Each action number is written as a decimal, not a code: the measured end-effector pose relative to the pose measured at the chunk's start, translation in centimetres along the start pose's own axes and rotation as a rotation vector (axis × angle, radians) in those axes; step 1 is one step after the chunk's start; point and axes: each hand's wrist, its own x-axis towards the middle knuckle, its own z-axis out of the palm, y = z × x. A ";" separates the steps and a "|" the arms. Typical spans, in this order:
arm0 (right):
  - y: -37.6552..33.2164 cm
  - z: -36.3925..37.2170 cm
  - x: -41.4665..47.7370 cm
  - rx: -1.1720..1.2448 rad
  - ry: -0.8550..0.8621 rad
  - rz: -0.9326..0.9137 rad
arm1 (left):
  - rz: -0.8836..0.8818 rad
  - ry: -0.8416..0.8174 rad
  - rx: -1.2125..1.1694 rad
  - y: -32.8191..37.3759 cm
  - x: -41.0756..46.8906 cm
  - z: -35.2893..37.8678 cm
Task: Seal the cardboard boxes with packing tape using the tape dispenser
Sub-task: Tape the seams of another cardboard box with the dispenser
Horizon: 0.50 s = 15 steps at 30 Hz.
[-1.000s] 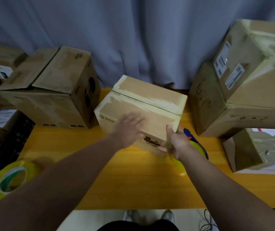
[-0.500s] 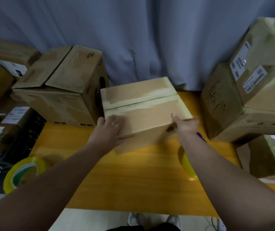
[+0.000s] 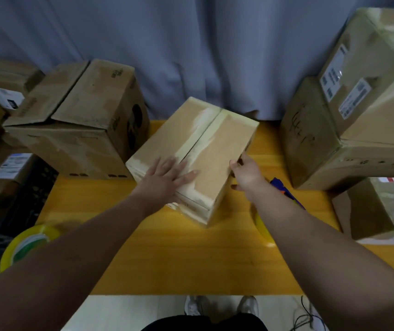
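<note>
A small cardboard box (image 3: 217, 144) lies on the yellow table (image 3: 179, 254), turned at an angle, with pale tape along its centre seam. My left hand (image 3: 165, 177) rests flat on its near top, fingers spread. My right hand (image 3: 245, 172) grips the box's right edge, thumb on top. The tape dispenser (image 3: 284, 194), blue and orange with a yellow roll, lies on the table under my right forearm, mostly hidden.
A large open-flapped box (image 3: 79, 130) stands at the left. Stacked boxes (image 3: 349, 130) fill the right, with a smaller one (image 3: 382, 209) in front. A spare yellow tape roll (image 3: 26, 244) sits at the table's left edge. A grey curtain hangs behind.
The small box has been rotated on the table, its seam now running away from me. My left hand moved onto the top face; my right hand shifted along the right edge.
</note>
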 end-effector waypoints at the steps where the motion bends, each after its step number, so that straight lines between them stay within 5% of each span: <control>1: 0.3 -1.0 0.3 0.022 -0.075 0.019 | -0.017 0.005 0.003 0.5 -0.1 0.2; 4: 2.2 -4.7 0.2 -0.061 -0.129 -0.009 | -0.054 0.104 -0.085 3.3 0.1 -0.3; 7: 5.6 -8.2 -0.6 -0.430 0.017 -0.068 | -0.110 0.069 -0.136 6.5 2.2 -2.0; 10: 9.1 -10.9 -0.5 -0.741 0.020 0.074 | -0.126 0.071 -0.158 9.1 4.7 -3.4; 15: 12.0 -12.2 0.9 -0.815 -0.026 0.097 | -0.075 0.113 -0.112 10.2 6.4 -2.0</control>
